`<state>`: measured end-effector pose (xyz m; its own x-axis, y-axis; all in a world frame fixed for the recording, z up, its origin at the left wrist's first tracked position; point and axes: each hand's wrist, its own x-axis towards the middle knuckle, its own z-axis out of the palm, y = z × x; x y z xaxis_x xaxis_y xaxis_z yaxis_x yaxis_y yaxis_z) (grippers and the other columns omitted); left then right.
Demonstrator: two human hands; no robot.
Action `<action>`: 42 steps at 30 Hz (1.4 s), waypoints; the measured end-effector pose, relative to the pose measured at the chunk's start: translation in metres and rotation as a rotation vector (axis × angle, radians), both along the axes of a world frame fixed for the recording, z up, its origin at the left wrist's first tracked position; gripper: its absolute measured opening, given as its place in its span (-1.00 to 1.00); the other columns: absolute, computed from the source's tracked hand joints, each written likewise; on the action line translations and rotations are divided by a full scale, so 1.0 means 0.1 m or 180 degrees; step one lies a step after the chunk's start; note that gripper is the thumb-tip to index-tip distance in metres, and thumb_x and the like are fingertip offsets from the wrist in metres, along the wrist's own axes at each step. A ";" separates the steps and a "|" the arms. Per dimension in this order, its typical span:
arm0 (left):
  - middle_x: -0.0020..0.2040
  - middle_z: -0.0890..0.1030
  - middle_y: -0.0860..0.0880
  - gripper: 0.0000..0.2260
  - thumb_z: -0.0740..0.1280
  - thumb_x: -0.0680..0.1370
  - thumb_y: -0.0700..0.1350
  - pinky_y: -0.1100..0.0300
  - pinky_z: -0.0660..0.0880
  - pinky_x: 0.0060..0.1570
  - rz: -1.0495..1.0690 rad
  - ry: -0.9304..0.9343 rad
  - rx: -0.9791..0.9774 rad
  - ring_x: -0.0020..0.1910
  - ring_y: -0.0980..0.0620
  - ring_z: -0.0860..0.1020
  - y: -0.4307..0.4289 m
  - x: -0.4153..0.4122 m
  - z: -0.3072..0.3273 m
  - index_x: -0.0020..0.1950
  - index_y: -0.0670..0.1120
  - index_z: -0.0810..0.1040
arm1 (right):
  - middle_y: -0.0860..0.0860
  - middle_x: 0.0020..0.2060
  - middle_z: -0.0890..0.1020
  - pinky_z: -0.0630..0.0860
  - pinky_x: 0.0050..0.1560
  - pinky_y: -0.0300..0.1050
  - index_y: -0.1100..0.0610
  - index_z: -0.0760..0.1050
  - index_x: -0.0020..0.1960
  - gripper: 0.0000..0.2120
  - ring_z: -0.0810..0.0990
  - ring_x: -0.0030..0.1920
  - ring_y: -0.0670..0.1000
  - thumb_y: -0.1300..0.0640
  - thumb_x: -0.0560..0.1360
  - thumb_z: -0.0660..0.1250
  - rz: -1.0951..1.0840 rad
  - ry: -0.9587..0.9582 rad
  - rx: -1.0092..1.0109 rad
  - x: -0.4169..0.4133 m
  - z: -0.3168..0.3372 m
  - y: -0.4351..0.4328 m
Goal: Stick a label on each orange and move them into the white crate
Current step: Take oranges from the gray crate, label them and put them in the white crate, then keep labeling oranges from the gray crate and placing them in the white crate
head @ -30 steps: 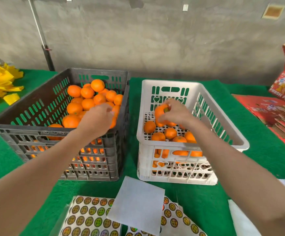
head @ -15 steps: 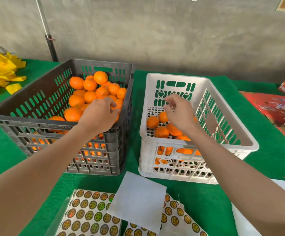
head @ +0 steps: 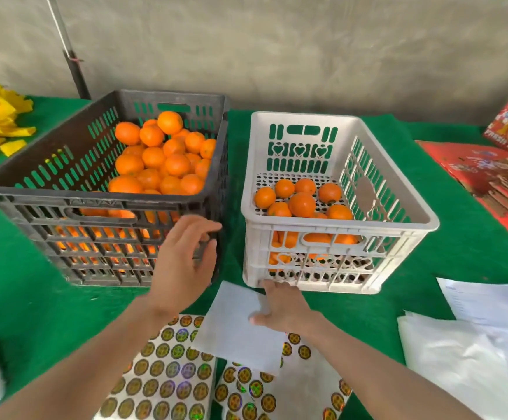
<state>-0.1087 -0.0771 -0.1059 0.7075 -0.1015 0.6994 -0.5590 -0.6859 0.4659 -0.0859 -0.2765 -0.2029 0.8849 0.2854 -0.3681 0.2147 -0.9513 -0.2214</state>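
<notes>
A person's left hand [head: 183, 262] hovered empty, fingers spread, before the near right corner of a dark grey slotted plastic crate [head: 49, 201] holding a pile of oranges [head: 162, 159] at eleven o'clock on the green-covered counter [head: 19, 298]. The right hand [head: 280, 307] lay flat, fingers straight, on a blank white paper sheet [head: 234, 328] at the foot of the white perforated plastic crate [head: 337, 227] at one o'clock, which held a smaller cluster of oranges [head: 301, 203]. Sheets of round gold holographic labels [head: 168, 377] lay at six o'clock.
</notes>
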 end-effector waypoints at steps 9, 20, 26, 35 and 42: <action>0.21 0.58 -0.13 -0.60 0.37 0.52 -0.18 0.21 0.44 0.08 0.0490 0.3527 -0.0371 0.04 0.04 0.52 0.01 -0.18 -1.01 0.35 -0.17 0.43 | 0.07 0.24 0.51 0.37 0.26 -0.02 0.10 0.39 0.33 -0.52 0.43 0.25 0.13 0.11 0.44 0.39 -0.0114 -0.0321 0.0450 -0.03 0.07 0.08; 0.04 0.66 -0.23 -0.64 0.37 0.47 0.03 -0.09 0.59 -0.03 -0.0854 0.5064 -0.2898 -0.02 -0.23 0.64 -0.21 -0.25 -0.39 0.17 -0.15 0.57 | 0.05 -0.13 0.56 0.25 0.29 -0.03 0.05 0.31 -0.16 -0.63 0.46 0.02 0.03 0.48 0.36 0.32 0.0801 -0.2132 0.2373 -0.77 0.48 -0.65; 0.10 0.60 -0.29 -0.69 0.35 0.48 -0.41 -0.15 0.48 0.20 -0.0445 0.4392 -0.1660 0.07 -0.26 0.58 -0.76 -0.27 -0.48 0.22 -0.28 0.52 | -0.07 0.48 0.08 -0.19 0.49 -0.12 0.02 0.31 0.33 -0.36 -0.15 0.51 -0.09 0.39 0.32 0.33 0.0082 -0.1115 0.1346 -1.05 0.32 -1.11; -0.12 0.70 -0.11 -0.83 0.41 0.46 -0.35 -0.01 0.58 -0.07 -0.1084 0.4254 -0.1554 -0.10 -0.12 0.66 -1.63 -0.43 -0.66 -0.01 -0.15 0.62 | 0.02 -0.14 0.59 0.53 -0.16 -0.29 -0.05 0.34 0.32 -0.43 0.62 -0.13 -0.04 0.19 0.41 0.48 -0.2997 -0.0360 0.3250 -1.23 0.51 -1.75; -0.22 0.66 -0.10 -0.73 0.24 0.53 -0.42 0.02 0.56 -0.10 -0.0854 0.4111 -0.1569 -0.21 -0.15 0.63 -1.57 -0.32 -0.71 0.21 -0.27 0.48 | 0.21 -0.02 0.60 0.51 -0.06 -0.06 0.19 0.36 0.31 -0.57 0.57 -0.03 0.18 0.30 0.47 0.32 -0.3495 -0.0872 0.0841 -1.17 0.45 -2.84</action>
<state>-0.1405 -0.2339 -0.1765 0.8675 -0.2723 -0.4162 0.3553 -0.2464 0.9017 -0.2029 -0.5603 -0.1580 0.7448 -0.6453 -0.1697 -0.6255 -0.5865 -0.5146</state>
